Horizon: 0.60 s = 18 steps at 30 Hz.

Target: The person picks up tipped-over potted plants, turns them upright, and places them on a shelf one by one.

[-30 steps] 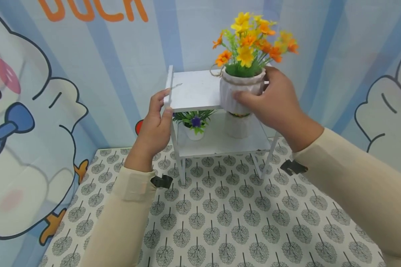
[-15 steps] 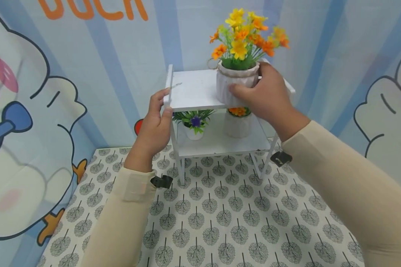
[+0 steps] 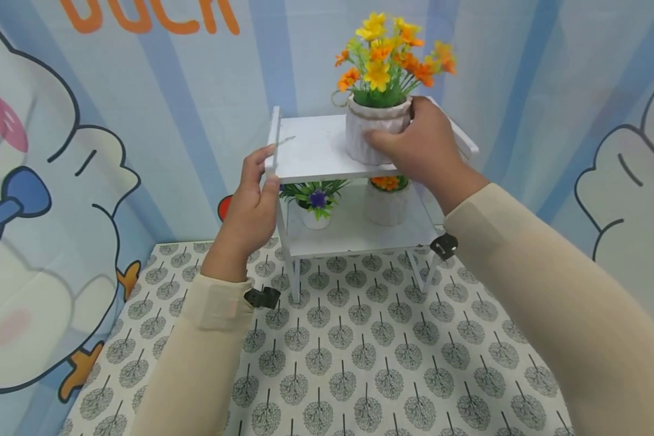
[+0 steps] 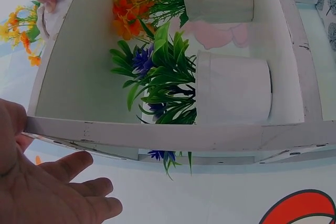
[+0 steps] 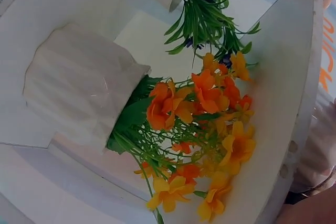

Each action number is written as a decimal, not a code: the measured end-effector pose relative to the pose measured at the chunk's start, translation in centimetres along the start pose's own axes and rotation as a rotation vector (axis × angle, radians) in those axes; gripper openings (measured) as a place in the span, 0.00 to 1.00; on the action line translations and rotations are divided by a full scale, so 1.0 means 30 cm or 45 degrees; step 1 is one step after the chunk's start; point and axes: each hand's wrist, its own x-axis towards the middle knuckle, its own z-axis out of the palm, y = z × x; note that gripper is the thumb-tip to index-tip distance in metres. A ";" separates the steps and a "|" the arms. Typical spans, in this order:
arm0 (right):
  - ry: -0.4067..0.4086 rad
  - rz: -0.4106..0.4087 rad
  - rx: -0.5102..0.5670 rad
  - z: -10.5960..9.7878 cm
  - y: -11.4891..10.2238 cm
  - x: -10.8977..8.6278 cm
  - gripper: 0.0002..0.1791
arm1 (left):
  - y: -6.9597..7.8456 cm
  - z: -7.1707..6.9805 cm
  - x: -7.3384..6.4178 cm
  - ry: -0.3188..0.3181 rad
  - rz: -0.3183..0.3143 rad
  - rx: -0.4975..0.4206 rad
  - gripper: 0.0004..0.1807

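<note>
A white ribbed pot (image 3: 373, 118) of yellow and orange artificial flowers is at the upper board of a white two-tier shelf (image 3: 310, 145), right of its middle. My right hand (image 3: 429, 142) grips this pot from the right, thumb across its front. At the shelf's upper left corner, my left hand (image 3: 253, 212) holds the side rail; the left wrist view shows the other fingers (image 4: 92, 187) spread outside the frame. Below stand a small white pot (image 3: 316, 221) with purple flowers and a second ribbed pot (image 3: 386, 207) with orange flowers, whose blooms are partly hidden by the upper board.
A raised rail (image 3: 460, 136) runs along the upper board's right side. The shelf stands on a cloth (image 3: 360, 351) printed with grey trees. Behind it hangs a blue striped backdrop (image 3: 207, 91) with cartoon ducks.
My right hand has carried the ribbed flower pot leftward and slightly back over the upper board. More of the orange flowers below now shows. My left hand has stayed at the rail.
</note>
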 end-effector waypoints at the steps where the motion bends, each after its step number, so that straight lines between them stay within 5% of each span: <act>1: 0.000 0.003 -0.003 0.002 -0.001 0.004 0.50 | 0.000 0.000 0.000 0.001 0.003 -0.001 0.26; 18: -0.032 0.122 -0.024 0.030 -0.045 0.057 0.55 | 0.006 -0.006 -0.007 0.007 0.022 0.004 0.26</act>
